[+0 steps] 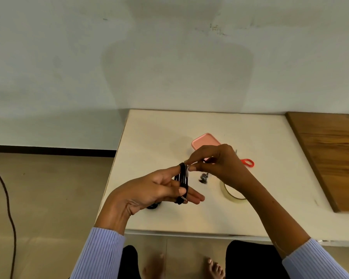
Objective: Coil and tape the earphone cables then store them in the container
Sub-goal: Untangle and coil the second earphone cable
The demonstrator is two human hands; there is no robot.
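A black earphone cable [183,181] is wound in several loops around the spread fingers of my left hand [155,191], held above the white table [159,133]. My right hand [216,162] pinches the top of the coil, where a small pale piece of tape shows between thumb and forefinger. The earbuds [203,177] dangle just right of the coil. A pink container [204,140] lies behind my right hand, partly hidden by it. The roll of clear tape [230,193] lies under my right wrist. Another dark cable bundle [153,206] peeks out below my left hand.
Orange-handled scissors [248,162] lie right of my right hand. A wooden board [330,154] covers the table's right side. A dark cord [7,198] runs across the floor at left. My bare feet [216,267] show beneath the table's front edge.
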